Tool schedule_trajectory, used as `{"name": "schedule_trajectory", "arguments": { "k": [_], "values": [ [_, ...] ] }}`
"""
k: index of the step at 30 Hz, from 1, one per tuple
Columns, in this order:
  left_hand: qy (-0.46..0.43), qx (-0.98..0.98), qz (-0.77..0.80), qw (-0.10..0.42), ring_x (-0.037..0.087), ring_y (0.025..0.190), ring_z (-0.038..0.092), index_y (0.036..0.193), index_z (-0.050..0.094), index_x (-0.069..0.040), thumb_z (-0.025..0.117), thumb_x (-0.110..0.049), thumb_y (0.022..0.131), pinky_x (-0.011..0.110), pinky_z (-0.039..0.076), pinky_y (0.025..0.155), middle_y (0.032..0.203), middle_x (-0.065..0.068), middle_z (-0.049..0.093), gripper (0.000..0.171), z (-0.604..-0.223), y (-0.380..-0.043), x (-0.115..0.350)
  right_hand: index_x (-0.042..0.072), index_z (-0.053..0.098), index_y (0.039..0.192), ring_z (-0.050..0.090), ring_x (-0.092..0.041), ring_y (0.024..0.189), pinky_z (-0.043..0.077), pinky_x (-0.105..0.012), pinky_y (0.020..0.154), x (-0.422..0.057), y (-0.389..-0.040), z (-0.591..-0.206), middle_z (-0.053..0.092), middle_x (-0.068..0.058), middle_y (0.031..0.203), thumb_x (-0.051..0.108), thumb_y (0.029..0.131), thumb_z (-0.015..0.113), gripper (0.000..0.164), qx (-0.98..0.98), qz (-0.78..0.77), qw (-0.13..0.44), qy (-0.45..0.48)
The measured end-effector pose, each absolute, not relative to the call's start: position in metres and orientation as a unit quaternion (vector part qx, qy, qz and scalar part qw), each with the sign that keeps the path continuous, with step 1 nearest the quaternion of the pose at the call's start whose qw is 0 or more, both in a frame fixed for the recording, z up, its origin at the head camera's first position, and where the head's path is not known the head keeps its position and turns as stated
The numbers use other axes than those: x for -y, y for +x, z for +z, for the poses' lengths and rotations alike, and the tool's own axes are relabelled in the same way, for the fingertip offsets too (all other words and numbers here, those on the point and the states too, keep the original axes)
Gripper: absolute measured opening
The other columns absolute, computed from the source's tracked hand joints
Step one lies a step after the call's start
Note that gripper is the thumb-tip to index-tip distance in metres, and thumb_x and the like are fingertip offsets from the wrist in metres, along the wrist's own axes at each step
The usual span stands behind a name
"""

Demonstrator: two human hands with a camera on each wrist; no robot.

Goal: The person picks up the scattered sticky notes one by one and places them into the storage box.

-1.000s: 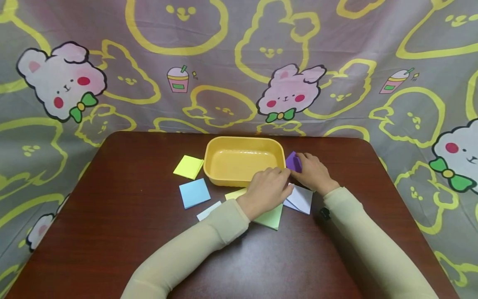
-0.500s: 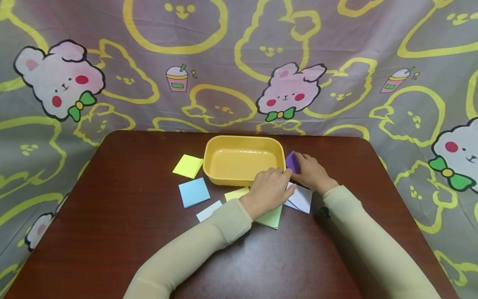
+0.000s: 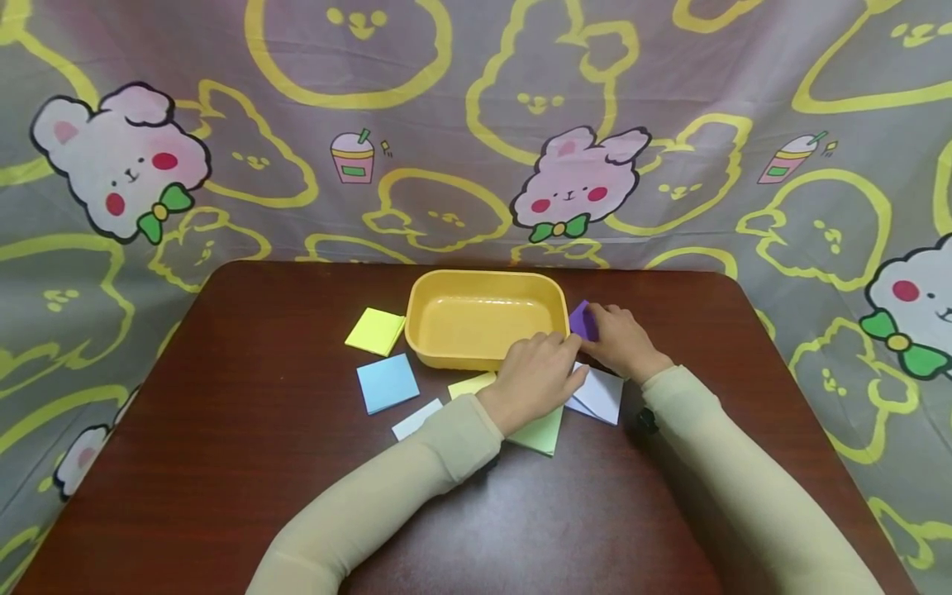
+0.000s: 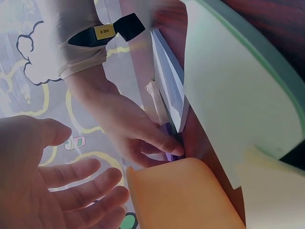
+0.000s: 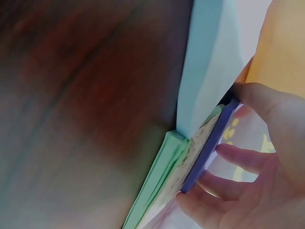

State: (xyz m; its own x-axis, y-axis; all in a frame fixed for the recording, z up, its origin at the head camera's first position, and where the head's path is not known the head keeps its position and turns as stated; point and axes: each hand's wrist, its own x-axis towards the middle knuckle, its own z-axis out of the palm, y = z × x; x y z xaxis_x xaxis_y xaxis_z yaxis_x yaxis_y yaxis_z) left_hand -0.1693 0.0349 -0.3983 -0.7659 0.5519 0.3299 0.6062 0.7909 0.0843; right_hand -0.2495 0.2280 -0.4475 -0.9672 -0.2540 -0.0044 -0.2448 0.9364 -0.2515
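My right hand [image 3: 623, 343] pinches a purple sticky note pad [image 3: 582, 321] beside the right end of a yellow tray [image 3: 461, 362]. In the right wrist view, the thumb and fingertips hold the edges of the purple pad [image 5: 209, 147]. My left hand [image 3: 534, 376] lies over the tray's front right corner, with its fingers at the rim. Seen from the left wrist, the left fingers [image 4: 81, 191] are spread and loosely bent, with nothing between them. Below the left hand is a light green pad [image 3: 540, 434], partly hidden by it.
White folded paper [image 3: 602, 394] lies by the right wrist. A yellow pad [image 3: 375, 331] and a blue pad [image 3: 387, 384] lie left of the tray, near a pale pad [image 3: 416, 420] partly under the left sleeve. A patterned cloth [image 3: 446, 124] hangs behind the table [image 3: 223, 430].
Hardly anything differs: the left hand and sleeve have shifted very slightly to the right. The right hand keeps its hold on the purple sticky note pad.
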Motion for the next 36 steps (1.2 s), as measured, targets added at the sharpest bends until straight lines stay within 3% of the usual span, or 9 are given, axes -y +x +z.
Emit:
{"name": "schedule_trajectory", "arguments": {
  "k": [15,36],
  "values": [
    [-0.298,0.940,-0.105,0.129,0.015,0.077,0.057,0.108,0.061,-0.015,0.041,-0.043,0.095,0.031,0.047,0.058,0.090,-0.002,0.062,0.036,-0.393,-0.172,-0.030,-0.005,0.049,0.130,0.053,-0.037,0.097,0.046,-0.050,0.081,-0.230,-0.245,-0.437,0.058,-0.024,0.110,0.045,0.081,0.064,0.072,-0.981,-0.143,-0.019,-0.126],
    [-0.279,0.944,-0.120,0.129,0.016,0.073,0.056,0.106,0.060,-0.015,0.043,-0.044,0.094,0.030,0.045,0.054,0.084,-0.001,0.059,0.035,-0.387,-0.182,-0.028,-0.001,0.047,0.133,0.052,-0.035,0.099,0.050,-0.050,0.079,-0.232,-0.228,-0.408,0.056,-0.022,0.116,0.044,0.081,0.065,0.071,-0.978,-0.173,-0.030,-0.111]
  ]
}}
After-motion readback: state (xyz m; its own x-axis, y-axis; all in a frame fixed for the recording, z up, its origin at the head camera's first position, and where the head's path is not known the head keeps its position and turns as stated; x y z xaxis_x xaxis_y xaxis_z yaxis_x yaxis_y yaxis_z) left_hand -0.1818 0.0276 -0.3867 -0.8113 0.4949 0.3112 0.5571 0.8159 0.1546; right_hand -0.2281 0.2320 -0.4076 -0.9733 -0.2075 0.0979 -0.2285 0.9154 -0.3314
